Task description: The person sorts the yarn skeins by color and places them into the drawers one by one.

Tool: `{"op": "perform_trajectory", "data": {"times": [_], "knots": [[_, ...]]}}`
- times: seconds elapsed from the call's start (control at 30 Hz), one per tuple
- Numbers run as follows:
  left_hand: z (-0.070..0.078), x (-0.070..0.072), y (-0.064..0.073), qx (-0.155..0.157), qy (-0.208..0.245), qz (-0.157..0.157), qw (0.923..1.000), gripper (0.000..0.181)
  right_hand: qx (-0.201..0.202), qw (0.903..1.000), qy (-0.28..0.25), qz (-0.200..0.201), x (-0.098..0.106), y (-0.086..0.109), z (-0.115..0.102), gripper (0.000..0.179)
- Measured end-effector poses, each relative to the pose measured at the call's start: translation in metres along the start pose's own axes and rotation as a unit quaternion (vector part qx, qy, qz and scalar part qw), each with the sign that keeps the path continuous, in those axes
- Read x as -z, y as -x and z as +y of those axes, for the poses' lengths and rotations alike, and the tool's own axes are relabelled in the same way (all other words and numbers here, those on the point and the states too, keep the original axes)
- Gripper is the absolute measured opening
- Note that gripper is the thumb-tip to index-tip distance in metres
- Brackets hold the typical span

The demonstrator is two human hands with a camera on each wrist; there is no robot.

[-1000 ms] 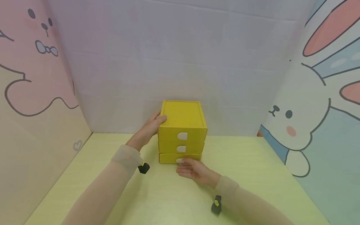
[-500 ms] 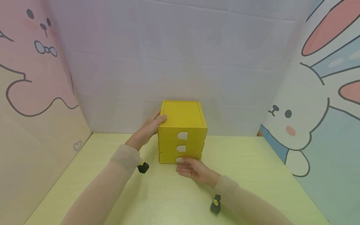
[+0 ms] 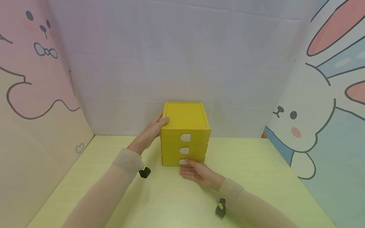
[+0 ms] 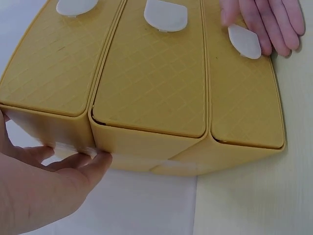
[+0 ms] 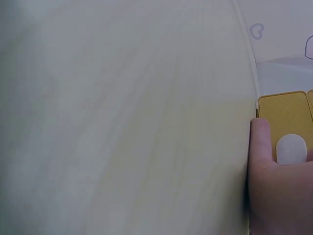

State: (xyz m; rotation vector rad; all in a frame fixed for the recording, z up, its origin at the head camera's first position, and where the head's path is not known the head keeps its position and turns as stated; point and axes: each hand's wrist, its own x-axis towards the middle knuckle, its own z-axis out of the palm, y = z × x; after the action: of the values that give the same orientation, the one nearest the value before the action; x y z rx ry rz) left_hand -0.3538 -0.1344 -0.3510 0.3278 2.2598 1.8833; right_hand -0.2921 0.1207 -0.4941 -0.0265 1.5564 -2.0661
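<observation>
A yellow three-drawer storage box stands on the table, each drawer front bearing a white rounded tab. My left hand rests along its left side near the top, the thumb over the top edge. In the left wrist view, those fingers lie lightly bent against the side wall. Low at the front, my right hand has its thumb at the tab of the bottom drawer, its other fingers extended just below. All three drawer fronts sit nearly flush with the box.
The pale yellow-green table spreads out on both sides of the box. A white cloth wall stands close behind. Side walls carry a pink cartoon animal on the left and a white rabbit on the right.
The bottom drawer's front has slid in slightly and lines up more closely with the drawers above. Both hands hold almost the same places.
</observation>
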Motion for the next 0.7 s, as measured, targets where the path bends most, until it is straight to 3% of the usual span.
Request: {"op": "perform_trajectory", "data": {"times": [0.2,0.4,0.7], "knots": [[-0.004,0.005,0.004,0.003,-0.018,-0.012,0.9998,0.078,-0.018,0.9988,0.041,-0.018,0.016,0.017,-0.003,0.060],[-0.005,0.015,0.015,0.004,-0.051,-0.019,0.9985,0.081,-0.025,0.9930,0.113,-0.024,0.037,0.042,-0.018,0.062],[-0.014,0.038,0.046,-0.009,-0.119,-0.019,0.9927,0.081,0.029,0.9739,0.225,-0.017,0.069,0.077,-0.043,0.055]]}}
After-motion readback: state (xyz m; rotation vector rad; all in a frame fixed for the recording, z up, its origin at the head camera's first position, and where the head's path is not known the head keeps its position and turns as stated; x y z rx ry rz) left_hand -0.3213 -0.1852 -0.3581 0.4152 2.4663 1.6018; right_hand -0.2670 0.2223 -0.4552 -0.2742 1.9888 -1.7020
